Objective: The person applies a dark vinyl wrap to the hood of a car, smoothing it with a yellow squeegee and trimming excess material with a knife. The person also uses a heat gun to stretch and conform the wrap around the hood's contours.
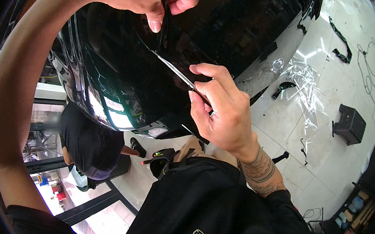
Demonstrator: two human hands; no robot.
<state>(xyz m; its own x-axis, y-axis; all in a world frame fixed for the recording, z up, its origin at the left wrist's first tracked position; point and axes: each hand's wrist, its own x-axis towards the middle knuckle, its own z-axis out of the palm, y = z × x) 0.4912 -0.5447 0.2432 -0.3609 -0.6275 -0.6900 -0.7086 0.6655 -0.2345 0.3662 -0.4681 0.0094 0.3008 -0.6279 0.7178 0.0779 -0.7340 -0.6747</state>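
A glossy black car body point(241, 15) fills the upper middle of the view. Raised at the top, my left hand point(157, 1) pinches the upper end of a clear film point(173, 69) between thumb and finger. The film's bright edge runs as a thin line down and right across the black panel. My right hand point(223, 108) grips its lower end between thumb and fingertips, close to the panel. My tattooed right forearm point(259, 171) comes up from the lower edge over my black shirt.
Another person in a black cap point(91, 145) crouches by the car at the left. Crumpled clear film point(303, 82) lies on the white tiled floor. A black box stool point(348, 124), black trim pieces point(340, 41) and a cable point(370, 72) lie to the right.
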